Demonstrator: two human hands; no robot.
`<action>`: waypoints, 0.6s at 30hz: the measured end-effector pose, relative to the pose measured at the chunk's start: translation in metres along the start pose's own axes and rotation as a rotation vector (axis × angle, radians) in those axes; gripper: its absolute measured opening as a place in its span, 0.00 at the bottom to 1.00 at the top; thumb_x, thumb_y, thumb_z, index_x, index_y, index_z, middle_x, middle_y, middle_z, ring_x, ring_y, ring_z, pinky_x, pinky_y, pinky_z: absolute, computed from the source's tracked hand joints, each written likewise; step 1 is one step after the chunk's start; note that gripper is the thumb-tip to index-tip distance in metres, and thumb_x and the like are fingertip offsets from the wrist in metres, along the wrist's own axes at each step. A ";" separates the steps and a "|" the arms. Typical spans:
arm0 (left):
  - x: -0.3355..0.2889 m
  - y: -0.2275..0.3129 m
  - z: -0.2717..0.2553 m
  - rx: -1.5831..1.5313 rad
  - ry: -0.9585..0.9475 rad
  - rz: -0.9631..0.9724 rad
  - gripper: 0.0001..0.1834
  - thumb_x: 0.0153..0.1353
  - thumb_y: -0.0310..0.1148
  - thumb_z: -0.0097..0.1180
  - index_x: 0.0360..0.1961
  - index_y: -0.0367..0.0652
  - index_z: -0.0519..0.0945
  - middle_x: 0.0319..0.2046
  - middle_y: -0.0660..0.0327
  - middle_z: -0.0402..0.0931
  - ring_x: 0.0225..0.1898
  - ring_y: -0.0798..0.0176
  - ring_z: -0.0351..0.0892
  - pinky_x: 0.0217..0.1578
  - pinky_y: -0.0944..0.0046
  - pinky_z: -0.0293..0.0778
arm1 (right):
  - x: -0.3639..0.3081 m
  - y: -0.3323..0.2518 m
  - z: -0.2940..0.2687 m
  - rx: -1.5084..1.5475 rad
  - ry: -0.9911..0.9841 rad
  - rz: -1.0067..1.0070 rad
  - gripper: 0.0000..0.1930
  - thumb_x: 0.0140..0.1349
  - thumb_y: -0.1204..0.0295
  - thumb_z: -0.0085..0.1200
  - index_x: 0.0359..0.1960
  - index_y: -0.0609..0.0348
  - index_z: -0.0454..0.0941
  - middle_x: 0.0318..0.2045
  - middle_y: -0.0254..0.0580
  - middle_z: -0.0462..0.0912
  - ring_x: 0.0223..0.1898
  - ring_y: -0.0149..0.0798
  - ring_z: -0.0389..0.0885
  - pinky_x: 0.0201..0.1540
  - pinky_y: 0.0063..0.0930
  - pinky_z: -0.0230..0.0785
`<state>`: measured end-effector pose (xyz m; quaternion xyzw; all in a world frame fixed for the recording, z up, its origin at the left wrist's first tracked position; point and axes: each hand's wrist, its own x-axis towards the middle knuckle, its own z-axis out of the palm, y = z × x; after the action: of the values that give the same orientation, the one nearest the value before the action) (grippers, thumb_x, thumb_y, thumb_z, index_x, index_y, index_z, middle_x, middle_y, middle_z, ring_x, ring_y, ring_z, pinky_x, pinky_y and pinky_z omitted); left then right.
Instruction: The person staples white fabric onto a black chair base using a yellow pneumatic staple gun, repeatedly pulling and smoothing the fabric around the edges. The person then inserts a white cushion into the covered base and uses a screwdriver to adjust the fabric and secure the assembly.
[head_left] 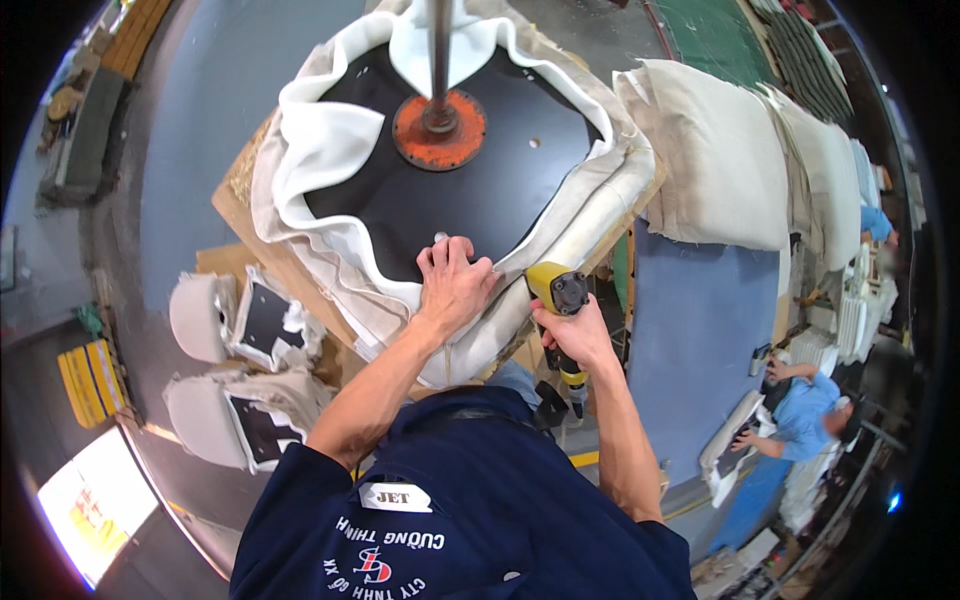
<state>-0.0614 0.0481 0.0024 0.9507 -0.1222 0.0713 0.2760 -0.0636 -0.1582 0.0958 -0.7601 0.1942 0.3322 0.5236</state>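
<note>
Upholstery piece (470, 215) laid on the brown tabletop (236, 190), black panel face up. Panel ringed by white padding (320, 150) and beige cloth (265, 200), both left loose in waves; two flaps of the padding are folded in over the black.

Panel's far half obstructed: a dark upright rod (439, 50), ending in a worn orange-red disc (440, 150), is stood on it. Part of the panel and one padding flap are hidden behind the rod.

Left hand (455, 280) placed at the near edge of the panel, fingers bent; whether cloth is pinched in that grip cannot be told. Near rim partly covered by the hand and forearm. Right grip (580, 335) closed around the handle of a yellow-and-black power tool (556, 288); its head is held at the near right edge, beside the rolled cloth. Contact not certain.

Surroundings: padded cloth pieces (705, 150) heaped to the right, just beyond the tabletop's corner. A blue-grey surface (700, 340) is seen below them. Farther right, another piece (735, 445) is handled by a co-worker in light blue (808, 415). Low on the left, padded seats (205, 420) are grouped; yellow slabs (90, 383) are seen beyond.
</note>
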 end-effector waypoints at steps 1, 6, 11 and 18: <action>0.002 -0.003 0.001 -0.002 0.016 0.000 0.12 0.54 0.41 0.70 0.28 0.48 0.80 0.44 0.56 0.66 0.53 0.48 0.62 0.50 0.45 0.57 | 0.003 -0.004 0.004 0.002 -0.016 -0.014 0.12 0.62 0.73 0.62 0.42 0.69 0.80 0.33 0.40 0.85 0.20 0.30 0.80 0.26 0.29 0.75; 0.009 -0.026 0.000 -0.023 -0.006 -0.049 0.10 0.56 0.41 0.67 0.31 0.48 0.81 0.47 0.56 0.68 0.56 0.48 0.62 0.53 0.41 0.56 | 0.025 -0.043 0.027 -0.108 -0.101 0.041 0.13 0.61 0.73 0.61 0.44 0.69 0.78 0.32 0.42 0.84 0.20 0.32 0.80 0.26 0.30 0.75; 0.011 -0.029 0.000 -0.008 -0.025 -0.074 0.12 0.55 0.39 0.68 0.34 0.47 0.79 0.47 0.57 0.68 0.57 0.48 0.62 0.55 0.42 0.57 | 0.032 -0.059 0.031 -0.195 -0.145 0.034 0.16 0.61 0.73 0.61 0.47 0.68 0.76 0.32 0.42 0.84 0.21 0.34 0.82 0.27 0.31 0.76; 0.011 -0.024 0.006 0.009 0.021 -0.107 0.15 0.55 0.40 0.68 0.38 0.47 0.77 0.47 0.58 0.68 0.58 0.51 0.62 0.55 0.44 0.58 | 0.030 -0.051 0.025 -0.220 -0.170 0.022 0.18 0.58 0.74 0.60 0.50 0.66 0.77 0.32 0.44 0.84 0.21 0.35 0.83 0.28 0.32 0.77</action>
<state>-0.0440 0.0625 -0.0130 0.9563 -0.0678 0.0667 0.2765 -0.0170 -0.1140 0.1029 -0.7799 0.1201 0.4204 0.4478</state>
